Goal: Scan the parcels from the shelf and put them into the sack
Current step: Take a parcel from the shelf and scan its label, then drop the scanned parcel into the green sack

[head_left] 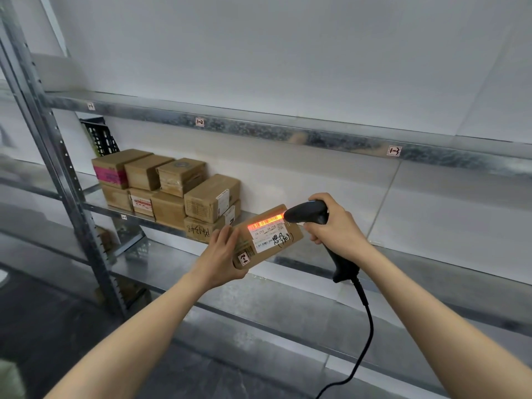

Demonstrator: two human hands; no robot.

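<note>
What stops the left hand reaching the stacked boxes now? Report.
Probably no: the left hand grips a parcel; otherwise the path to the stacked boxes looks free.

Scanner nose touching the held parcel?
Cannot tell. In the head view the scanner nose overlaps the parcel at its far corner, but the red glow hides any gap.

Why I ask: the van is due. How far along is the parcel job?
Done: one parcel is off the shelf. In hand: the left hand holds it while the right hand aims the scanner, red light on its barcode. Left: bagging it, plus the stacked boxes; no sack shows.
</note>
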